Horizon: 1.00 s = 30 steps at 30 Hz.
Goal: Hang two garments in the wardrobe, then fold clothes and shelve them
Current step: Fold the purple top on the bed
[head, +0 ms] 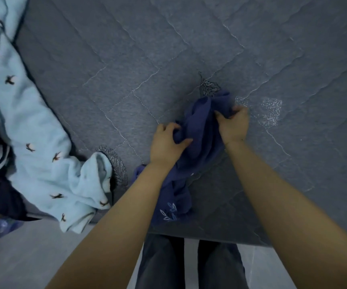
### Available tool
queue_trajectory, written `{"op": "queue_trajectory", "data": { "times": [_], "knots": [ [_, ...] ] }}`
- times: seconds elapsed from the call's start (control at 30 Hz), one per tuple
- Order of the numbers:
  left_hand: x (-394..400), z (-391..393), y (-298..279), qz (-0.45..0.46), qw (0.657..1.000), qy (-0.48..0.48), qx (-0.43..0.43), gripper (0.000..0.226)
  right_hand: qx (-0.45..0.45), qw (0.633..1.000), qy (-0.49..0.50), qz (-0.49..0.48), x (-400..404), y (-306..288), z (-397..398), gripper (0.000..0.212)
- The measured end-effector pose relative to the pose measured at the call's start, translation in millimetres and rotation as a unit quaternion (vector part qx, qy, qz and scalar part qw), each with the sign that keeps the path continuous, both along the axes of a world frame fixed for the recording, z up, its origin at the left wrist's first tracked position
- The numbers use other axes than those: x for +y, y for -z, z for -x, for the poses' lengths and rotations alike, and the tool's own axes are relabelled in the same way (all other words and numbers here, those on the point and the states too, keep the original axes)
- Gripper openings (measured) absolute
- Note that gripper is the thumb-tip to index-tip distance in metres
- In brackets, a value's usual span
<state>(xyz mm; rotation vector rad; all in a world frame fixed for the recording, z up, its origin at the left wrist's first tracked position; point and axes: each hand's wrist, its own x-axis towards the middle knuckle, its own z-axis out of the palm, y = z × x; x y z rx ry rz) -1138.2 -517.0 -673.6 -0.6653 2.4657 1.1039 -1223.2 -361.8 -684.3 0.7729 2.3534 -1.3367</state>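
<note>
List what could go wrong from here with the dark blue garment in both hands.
1. The dark blue garment is bunched and twisted between the left hand and right hand, so a fold begun now would likely come out lumpy.
2. Its lower end with the embroidered leaves lies near the edge of the grey quilted bed and may slide off.

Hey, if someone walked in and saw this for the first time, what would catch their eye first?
Probably the two bare hands at the centre: the left hand and right hand both grip a bunched dark blue garment over the grey quilted mattress. Next, the light blue garment with small bird motifs, lying crumpled along the left edge of the mattress.
</note>
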Motion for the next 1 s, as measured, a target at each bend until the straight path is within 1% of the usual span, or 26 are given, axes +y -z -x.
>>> {"op": "queue_trajectory", "data": {
  "times": [0.03, 0.07, 0.1, 0.13, 0.17, 0.2, 0.23, 0.27, 0.3, 0.33, 0.37, 0.4, 0.5, 0.57, 0.63, 0.67, 0.7, 0.73, 0.77, 0.9, 0.97, 1.0],
  "knots": [
    [-1, 3, 2, 0.006, 1.000, -0.020, 0.008, 0.031, -0.020, 0.999, -0.033, -0.010, 2, 0, 2, 0.020],
    [-3, 5, 3, -0.011, 0.999, -0.048, 0.010, 0.021, -0.034, 0.998, -0.053, -0.005, 5, -1, 4, 0.026],
    [-6, 7, 2, -0.041, 0.996, -0.078, 0.011, 0.015, -0.038, 0.998, -0.051, 0.018, 8, 0, 4, 0.033],
    [-11, 9, -1, -0.069, 0.991, -0.113, 0.015, 0.013, -0.037, 0.997, -0.026, 0.063, 10, -3, 3, 0.034],
    [-17, 10, -6, -0.095, 0.983, -0.158, 0.021, 0.011, -0.029, 0.991, 0.025, 0.126, 13, -7, 2, 0.029],
    [-24, 9, -13, -0.124, 0.968, -0.217, 0.033, 0.009, -0.024, 0.977, 0.086, 0.191, 18, -10, 0, 0.019],
    [-32, 7, -23, -0.164, 0.943, -0.285, 0.051, 0.008, -0.021, 0.954, 0.152, 0.257, 25, -13, -2, 0.008],
    [-40, 4, -34, -0.211, 0.910, -0.349, 0.067, 0.010, -0.028, 0.927, 0.206, 0.312, 33, -18, -4, 0.015],
    [-48, 0, -45, -0.262, 0.878, -0.391, 0.081, 0.012, -0.041, 0.901, 0.241, 0.359, 43, -22, -8, 0.024],
    [-55, -4, -56, -0.302, 0.861, -0.400, 0.085, 0.013, -0.049, 0.885, 0.255, 0.387, 53, -27, -12, 0.029],
    [-61, -6, -67, -0.325, 0.862, -0.381, 0.076, 0.013, -0.052, 0.875, 0.256, 0.408, 62, -33, -17, 0.030],
    [-63, -9, -75, -0.339, 0.872, -0.350, 0.055, 0.014, -0.048, 0.872, 0.249, 0.419, 71, -39, -23, 0.028],
    [-51, -18, -91, -0.347, 0.898, -0.270, -0.038, 0.015, -0.037, 0.865, 0.254, 0.430, 93, -53, -46, 0.027],
    [-38, -27, -93, -0.322, 0.921, -0.204, -0.085, 0.011, -0.039, 0.875, 0.261, 0.407, 106, -57, -61, 0.023],
    [-24, -36, -92, -0.275, 0.946, -0.074, -0.158, 0.006, -0.048, 0.890, 0.267, 0.367, 119, -58, -79, 0.014],
    [-16, -41, -90, -0.259, 0.945, -0.010, -0.199, 0.007, -0.055, 0.892, 0.274, 0.355, 126, -56, -87, 0.011],
    [-7, -46, -88, -0.247, 0.940, 0.037, -0.233, 0.009, -0.064, 0.891, 0.284, 0.348, 132, -55, -95, 0.013],
    [2, -49, -86, -0.233, 0.939, 0.064, -0.247, 0.009, -0.073, 0.888, 0.295, 0.345, 138, -51, -102, 0.014],
    [11, -51, -85, -0.219, 0.943, 0.070, -0.239, 0.009, -0.080, 0.889, 0.297, 0.338, 144, -48, -108, 0.015],
    [40, -53, -84, -0.180, 0.975, 0.025, -0.127, 0.025, -0.097, 0.931, 0.250, 0.248, 165, -33, -127, 0.033],
    [45, -55, -84, -0.174, 0.978, -0.004, -0.112, 0.029, -0.110, 0.942, 0.221, 0.227, 169, -28, -131, 0.036],
    [47, -57, -84, -0.178, 0.977, 0.005, -0.120, 0.030, -0.113, 0.948, 0.206, 0.214, 170, -26, -132, 0.037]
  ]
}}
